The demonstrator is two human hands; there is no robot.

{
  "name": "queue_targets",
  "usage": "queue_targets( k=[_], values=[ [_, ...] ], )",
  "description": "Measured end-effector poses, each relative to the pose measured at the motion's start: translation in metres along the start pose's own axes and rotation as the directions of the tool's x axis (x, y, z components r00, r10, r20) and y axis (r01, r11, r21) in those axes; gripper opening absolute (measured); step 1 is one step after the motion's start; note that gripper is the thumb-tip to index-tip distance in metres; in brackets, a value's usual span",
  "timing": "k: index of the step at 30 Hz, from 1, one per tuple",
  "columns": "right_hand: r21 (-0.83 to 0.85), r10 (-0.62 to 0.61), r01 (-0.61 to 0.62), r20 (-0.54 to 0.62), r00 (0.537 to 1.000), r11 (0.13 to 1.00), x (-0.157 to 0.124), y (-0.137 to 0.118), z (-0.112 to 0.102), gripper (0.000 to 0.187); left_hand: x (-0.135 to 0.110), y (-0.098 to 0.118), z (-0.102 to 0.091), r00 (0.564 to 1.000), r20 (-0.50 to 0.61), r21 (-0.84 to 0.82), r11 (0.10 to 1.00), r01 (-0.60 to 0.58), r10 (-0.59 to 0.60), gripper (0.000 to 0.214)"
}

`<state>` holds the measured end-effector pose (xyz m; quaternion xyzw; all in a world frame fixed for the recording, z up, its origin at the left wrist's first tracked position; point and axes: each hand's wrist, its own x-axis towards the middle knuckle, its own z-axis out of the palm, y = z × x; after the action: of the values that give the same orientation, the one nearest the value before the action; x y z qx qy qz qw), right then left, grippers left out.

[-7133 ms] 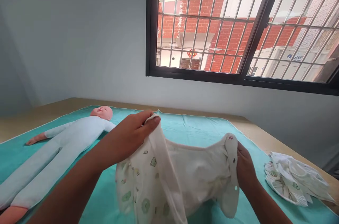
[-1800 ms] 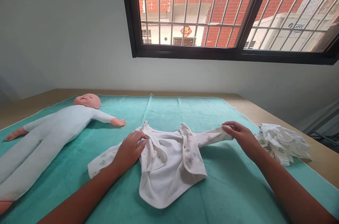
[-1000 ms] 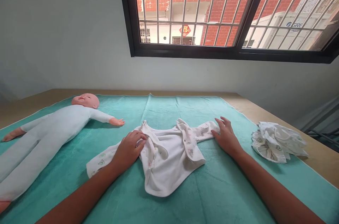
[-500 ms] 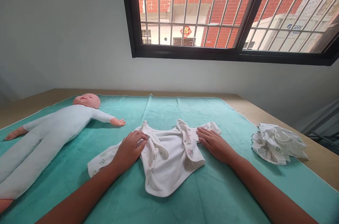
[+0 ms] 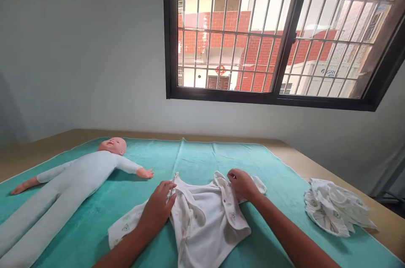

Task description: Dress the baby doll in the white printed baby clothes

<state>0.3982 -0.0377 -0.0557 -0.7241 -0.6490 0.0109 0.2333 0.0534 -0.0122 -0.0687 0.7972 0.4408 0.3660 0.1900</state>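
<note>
Currently, in the head view, resting with the left grip [image 5: 157,207], loosely curled, on one shoulder of a white printed shirt [image 5: 213,219]; unclear whether pinching cloth. Touching near the opposite shoulder with the right grip [image 5: 243,184], narrow at the fingertips, likewise unclear as to any hold. As for the shirt, spread between both grips with parted front flaps, on a teal cloth [image 5: 196,155] over a bench [image 5: 295,158]. Flanked, left of the left grip, by a face-up doll [image 5: 85,171] and, well right of the right grip, by crumpled white fabric [image 5: 338,209].
</note>
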Motion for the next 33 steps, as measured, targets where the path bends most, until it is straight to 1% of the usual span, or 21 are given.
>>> queue_targets(
  k=[2, 4, 7, 9, 11, 15, 17, 19, 21, 23, 26, 29, 33],
  values=[
    [0.019, 0.024, -0.024, -0.024, 0.999, 1.000, 0.008, -0.017, 0.014, 0.037, 0.000, 0.000, -0.001, 0.999, 0.004, -0.012, 0.999, 0.033, -0.033, 0.031],
    [0.037, 0.029, -0.028, -0.047, 0.998, 0.999, 0.008, -0.029, 0.027, 0.042, 0.001, -0.001, -0.001, 0.999, 0.000, -0.020, 0.999, 0.038, -0.038, 0.031],
    [0.076, 0.006, -0.001, -0.071, 0.997, 0.997, 0.002, -0.036, 0.036, 0.038, 0.002, -0.004, 0.000, 0.999, -0.021, -0.013, 1.000, 0.024, -0.025, 0.030],
    [0.117, -0.010, 0.020, -0.085, 0.996, 0.993, -0.001, -0.035, 0.037, 0.032, 0.004, -0.009, 0.002, 0.999, -0.031, 0.012, 1.000, 0.020, -0.020, 0.030],
    [0.174, -0.020, 0.038, -0.104, 0.994, 0.984, -0.002, -0.032, 0.035, 0.028, 0.007, -0.015, 0.004, 0.999, -0.035, 0.039, 0.999, 0.024, -0.022, 0.035],
    [0.322, -0.020, 0.058, -0.121, 0.992, 0.945, 0.000, -0.029, 0.033, 0.030, 0.020, -0.023, 0.002, 0.989, 0.007, 0.100, 0.985, 0.144, -0.145, 0.049],
    [0.402, -0.008, 0.055, -0.119, 0.993, 0.914, 0.002, -0.027, 0.032, 0.030, 0.030, -0.024, -0.001, 0.982, 0.054, 0.165, 0.972, 0.170, -0.181, 0.047],
    [0.477, 0.015, 0.046, -0.122, 0.992, 0.878, 0.004, -0.025, 0.032, 0.030, 0.042, -0.023, -0.003, 0.981, 0.099, 0.234, 0.962, 0.141, -0.167, 0.039],
    [0.545, 0.040, 0.034, -0.125, 0.991, 0.838, 0.006, -0.022, 0.033, 0.032, 0.053, -0.022, -0.004, 0.983, 0.113, 0.272, 0.956, 0.109, -0.145, 0.032],
    [0.605, 0.062, 0.024, -0.120, 0.991, 0.796, 0.008, -0.018, 0.034, 0.036, 0.063, -0.022, -0.002, 0.989, 0.080, 0.273, 0.957, 0.097, -0.123, 0.028],
    [0.685, 0.087, 0.008, -0.105, 0.991, 0.729, 0.011, -0.011, 0.035, 0.041, 0.071, -0.022, 0.008, 0.996, -0.021, 0.243, 0.966, 0.088, -0.085, 0.030],
    [0.751, 0.109, -0.006, -0.088, 0.990, 0.660, 0.012, -0.007, 0.034, 0.044, 0.068, -0.023, 0.021, 0.994, -0.089, 0.190, 0.979, 0.076, -0.060, 0.033],
    [0.812, 0.128, -0.017, -0.071, 0.989, 0.583, 0.013, -0.006, 0.030, 0.048, 0.059, -0.024, 0.032, 0.994, -0.096, 0.127, 0.990, 0.055, -0.043, 0.031]
  ],
)
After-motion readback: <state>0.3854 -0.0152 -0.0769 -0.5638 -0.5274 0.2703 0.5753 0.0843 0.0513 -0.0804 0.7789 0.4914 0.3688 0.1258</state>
